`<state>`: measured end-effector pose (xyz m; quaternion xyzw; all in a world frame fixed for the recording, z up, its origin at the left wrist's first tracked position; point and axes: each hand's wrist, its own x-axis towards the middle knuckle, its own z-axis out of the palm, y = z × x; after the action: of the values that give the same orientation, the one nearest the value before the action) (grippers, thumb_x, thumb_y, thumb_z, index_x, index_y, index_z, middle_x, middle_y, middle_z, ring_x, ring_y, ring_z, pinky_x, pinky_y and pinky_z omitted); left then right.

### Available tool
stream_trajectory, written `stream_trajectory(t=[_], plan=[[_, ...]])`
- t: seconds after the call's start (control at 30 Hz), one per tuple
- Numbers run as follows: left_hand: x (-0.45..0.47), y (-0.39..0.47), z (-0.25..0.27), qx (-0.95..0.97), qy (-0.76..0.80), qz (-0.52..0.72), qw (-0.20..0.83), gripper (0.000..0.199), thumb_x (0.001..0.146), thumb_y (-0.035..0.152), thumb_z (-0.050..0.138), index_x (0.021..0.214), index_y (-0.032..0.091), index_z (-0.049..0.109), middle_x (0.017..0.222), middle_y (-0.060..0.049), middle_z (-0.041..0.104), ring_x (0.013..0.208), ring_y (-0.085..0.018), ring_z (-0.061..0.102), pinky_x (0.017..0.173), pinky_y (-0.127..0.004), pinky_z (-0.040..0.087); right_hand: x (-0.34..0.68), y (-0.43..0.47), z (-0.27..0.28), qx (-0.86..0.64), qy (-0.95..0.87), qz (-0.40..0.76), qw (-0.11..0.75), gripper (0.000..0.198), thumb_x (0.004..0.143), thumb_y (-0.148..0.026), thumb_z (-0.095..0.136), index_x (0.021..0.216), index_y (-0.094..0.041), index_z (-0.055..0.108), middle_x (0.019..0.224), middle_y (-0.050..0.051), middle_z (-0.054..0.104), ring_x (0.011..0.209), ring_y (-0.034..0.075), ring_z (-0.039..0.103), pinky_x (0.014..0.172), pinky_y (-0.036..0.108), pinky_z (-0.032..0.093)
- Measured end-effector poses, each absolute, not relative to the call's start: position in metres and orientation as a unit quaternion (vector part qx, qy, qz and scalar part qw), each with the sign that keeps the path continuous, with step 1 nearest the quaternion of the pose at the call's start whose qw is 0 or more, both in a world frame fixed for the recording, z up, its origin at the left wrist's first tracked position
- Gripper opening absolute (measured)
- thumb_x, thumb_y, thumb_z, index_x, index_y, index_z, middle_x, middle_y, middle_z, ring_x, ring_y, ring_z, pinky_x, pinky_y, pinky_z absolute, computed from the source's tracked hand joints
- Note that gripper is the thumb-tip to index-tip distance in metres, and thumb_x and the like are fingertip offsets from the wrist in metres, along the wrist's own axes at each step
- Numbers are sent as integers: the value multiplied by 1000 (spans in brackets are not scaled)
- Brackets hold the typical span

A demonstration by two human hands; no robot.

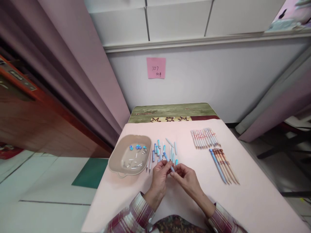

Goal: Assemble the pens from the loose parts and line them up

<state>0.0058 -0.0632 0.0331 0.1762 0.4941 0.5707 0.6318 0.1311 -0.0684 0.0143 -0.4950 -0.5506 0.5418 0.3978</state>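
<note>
A blue pen [166, 157] slants between my two hands near the middle of the table. My left hand [160, 176] pinches its barrel. The fingers of my right hand [186, 178] close on its lower end, which they partly hide. Just beyond my hands lie loose pen parts: blue barrel pieces [155, 148], a pale blue barrel [175, 148] and thin white refills [150, 165]. To the left, a beige plastic basin [114, 161] holds small blue pieces [138, 147] and small white pieces and what look like springs.
Two groups of pens lie on the right: a row of whitish pens [205, 138] and, nearer, several tan pens [225, 166] beside a blue pen [217, 165]. A pink cloth [243, 207] covers the table. A wall bearing a pink note [156, 68] stands behind.
</note>
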Motion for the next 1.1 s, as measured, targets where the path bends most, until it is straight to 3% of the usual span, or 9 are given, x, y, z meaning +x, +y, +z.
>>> stream_trajectory(t=[0.13,0.3,0.47,0.53,0.63,0.73,0.87,1.1], plan=[[-1,-73,30,359,548,549,519,26,68,30,78,88,16,68,87,-6,69,81,-18,64,77,-28,49,137,-71,7,-527,-571,472,417,34,83,-50,62,76,-17,64,62,0,60,55,13,51,53,23,40],[-28,-99,12,656,554,445,253,28,82,22,63,109,24,67,117,-10,65,116,-28,55,104,-46,39,152,-70,-13,-572,-511,427,479,33,86,-50,56,84,-17,61,63,-1,56,55,13,49,52,23,39],[-40,-117,-11,783,527,311,110,30,89,17,50,114,23,64,113,-12,66,112,-27,57,102,-47,42,155,-68,-23,-591,-546,357,474,32,87,-48,53,82,-17,60,57,-4,51,50,12,44,49,22,36],[-38,-117,-10,824,499,253,94,34,90,20,49,122,22,60,122,-12,63,119,-27,53,106,-47,38,154,-68,-22,-589,-572,337,460,31,88,-47,52,79,-18,60,55,-5,48,49,12,43,49,22,36],[-29,-112,-1,880,433,171,94,50,90,30,52,139,23,45,148,-10,43,137,-28,35,114,-50,24,154,-67,-20,-586,-584,325,458,31,87,-45,52,74,-18,58,55,-4,50,49,12,45,51,22,37],[-20,-105,3,902,400,128,100,65,89,43,52,148,25,30,155,-7,32,144,-27,21,117,-49,13,154,-66,-21,-586,-573,326,471,30,87,-44,51,76,-18,58,56,-3,53,51,12,48,53,23,39],[-15,-100,0,897,407,133,115,66,90,48,49,148,24,29,152,-7,38,145,-26,20,118,-49,9,155,-65,-24,-590,-563,319,483,30,87,-44,51,78,-17,60,57,-2,55,52,13,50,53,23,41],[-16,-103,-7,879,421,196,109,57,89,39,53,141,18,41,141,-13,50,140,-27,31,117,-49,17,154,-64,-25,-583,-568,310,491,29,86,-43,52,74,-18,60,57,-3,55,52,13,50,53,23,40]])
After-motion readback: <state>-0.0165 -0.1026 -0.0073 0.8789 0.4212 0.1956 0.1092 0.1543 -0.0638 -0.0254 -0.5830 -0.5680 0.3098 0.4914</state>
